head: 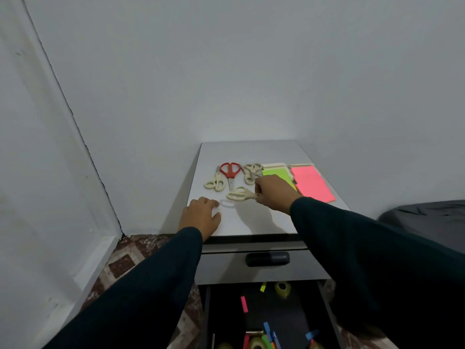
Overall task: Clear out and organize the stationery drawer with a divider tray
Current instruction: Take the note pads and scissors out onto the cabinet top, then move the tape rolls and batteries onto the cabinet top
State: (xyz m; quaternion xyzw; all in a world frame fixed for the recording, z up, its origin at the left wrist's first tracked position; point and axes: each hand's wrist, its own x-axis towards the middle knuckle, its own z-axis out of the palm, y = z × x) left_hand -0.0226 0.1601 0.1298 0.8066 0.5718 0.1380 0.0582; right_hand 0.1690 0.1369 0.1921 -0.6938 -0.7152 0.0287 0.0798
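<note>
Drawer [264, 311] open; cream scissors [239, 194] in right hand [274, 191]

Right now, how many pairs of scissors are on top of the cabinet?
4, maybe more. Red scissors at the back, cream scissors to their left, a cream cluster to their right that may be two pairs, and cream scissors in the right hand.

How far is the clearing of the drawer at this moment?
Partly done. Done: red scissors, cream scissors and pink notes already lie on the cabinet top. In hand: the right hand holds another pair of scissors just above the top; the left hand rests there. Left: tape rolls and coloured flags in the open drawer; no divider tray visible.
</note>
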